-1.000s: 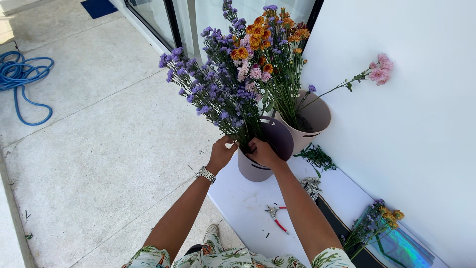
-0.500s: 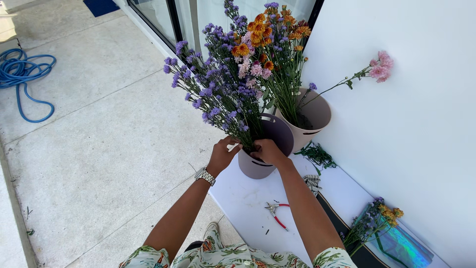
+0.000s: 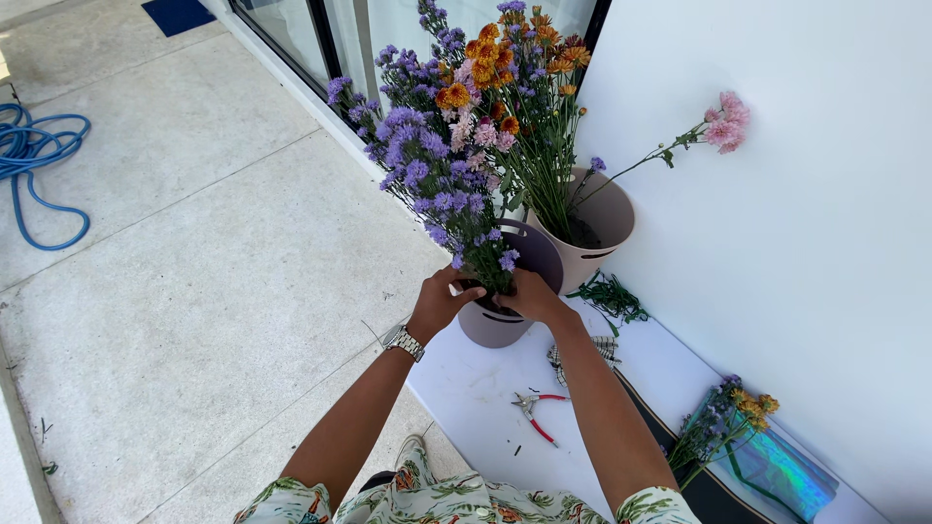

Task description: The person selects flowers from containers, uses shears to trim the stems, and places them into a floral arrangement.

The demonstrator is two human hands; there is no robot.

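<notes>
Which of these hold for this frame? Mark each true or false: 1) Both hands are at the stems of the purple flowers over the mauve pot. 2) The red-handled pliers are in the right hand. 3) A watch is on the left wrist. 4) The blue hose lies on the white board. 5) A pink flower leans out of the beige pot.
1) True: the left hand and right hand close around the purple flowers at the mauve pot.
2) False: the red-handled pliers lie on the white board.
3) True: watch.
4) False: the blue hose lies on the concrete floor.
5) True: pink flower, beige pot.
</notes>
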